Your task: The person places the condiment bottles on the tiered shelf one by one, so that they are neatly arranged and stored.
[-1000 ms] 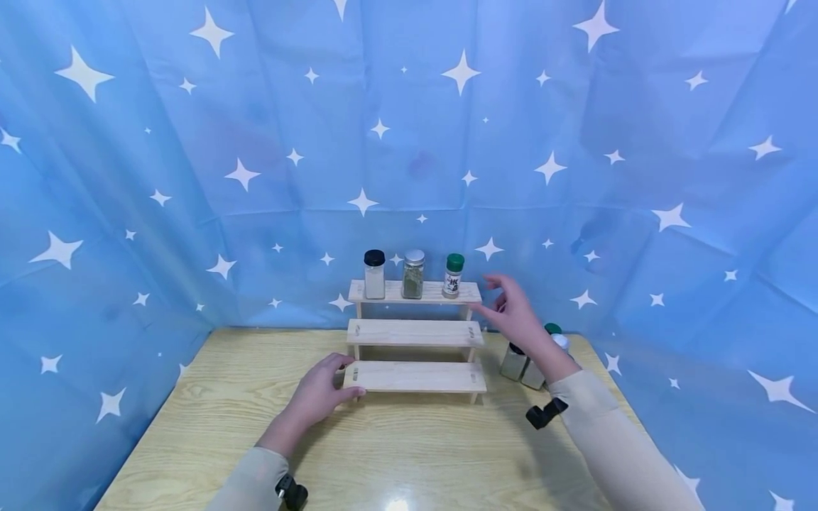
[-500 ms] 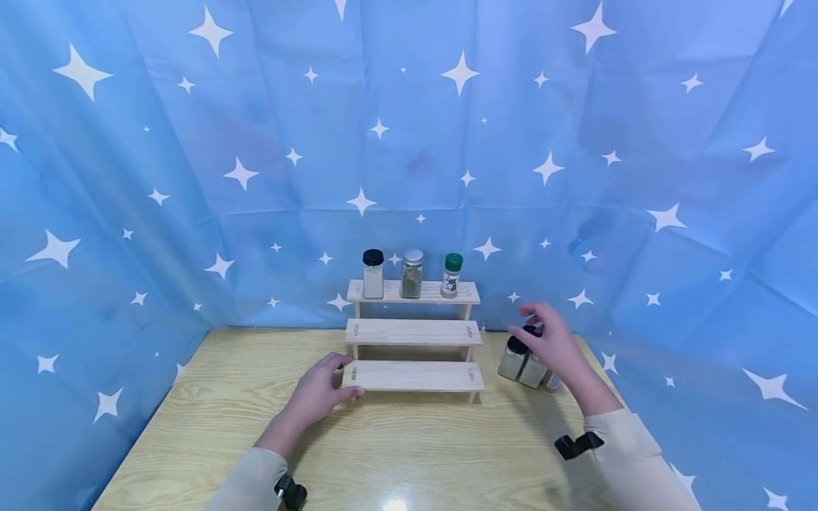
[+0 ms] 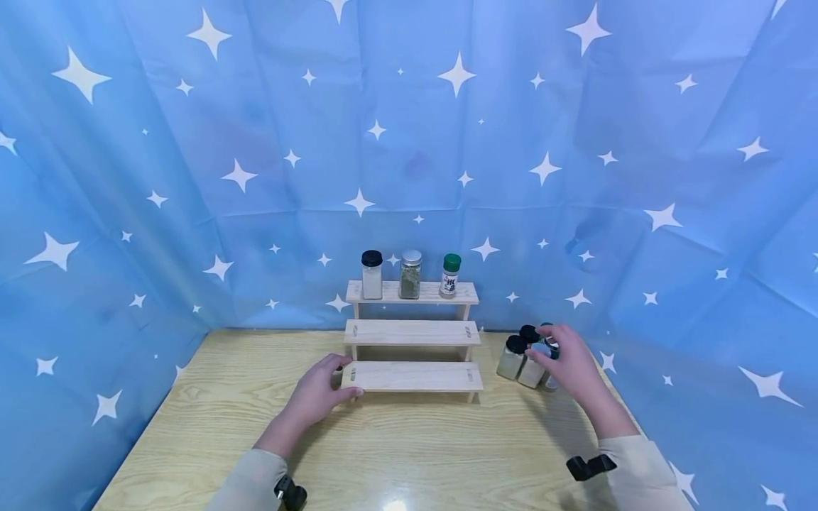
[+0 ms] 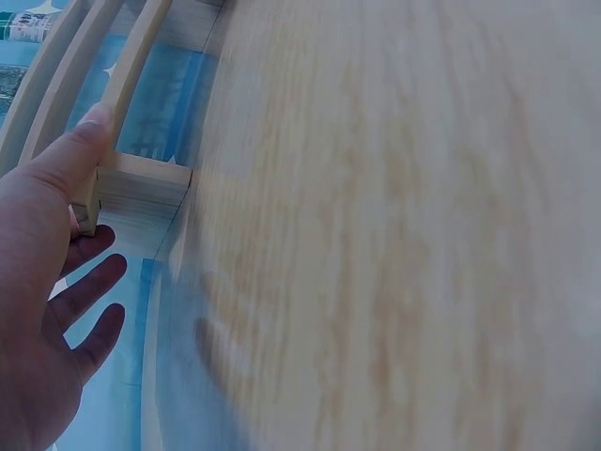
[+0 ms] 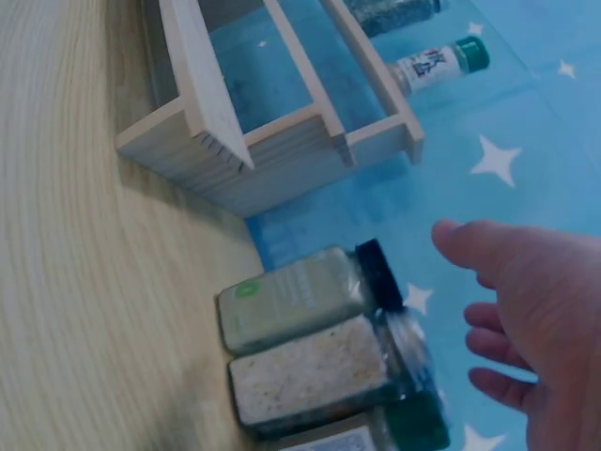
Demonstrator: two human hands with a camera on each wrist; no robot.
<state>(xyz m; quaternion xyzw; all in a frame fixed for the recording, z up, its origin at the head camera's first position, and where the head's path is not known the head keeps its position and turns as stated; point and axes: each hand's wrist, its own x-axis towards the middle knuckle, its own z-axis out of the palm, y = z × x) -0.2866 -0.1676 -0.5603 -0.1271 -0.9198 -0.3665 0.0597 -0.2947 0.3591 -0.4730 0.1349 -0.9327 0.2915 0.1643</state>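
Observation:
A three-tier wooden rack point(image 3: 412, 332) stands on the table against the curtain. Its bottom board's left end is pinched by my left hand point(image 3: 316, 390), thumb on the board in the left wrist view point(image 4: 61, 164). My right hand point(image 3: 571, 362) hovers over a cluster of spice jars right of the rack, fingers loosely bent and grasping nothing. In the right wrist view, a black-lidded jar of pale powder point(image 5: 296, 301), a silver-lidded jar of pale flakes point(image 5: 315, 371) and a green-lidded jar point(image 5: 418, 423) stand side by side. Other jars behind are partly hidden by the hand.
On the rack's top tier stand a black-lidded jar of white contents point(image 3: 372, 275), a silver-lidded jar of green herbs point(image 3: 410, 275) and a small green-capped shaker point(image 3: 450, 275). A blue star-patterned curtain point(image 3: 409, 163) hangs behind the wood-grain table point(image 3: 409, 447).
My right hand has moved away from the rack's top tier, rightward and down, to the jar cluster. The left hand keeps its hold on the rack.

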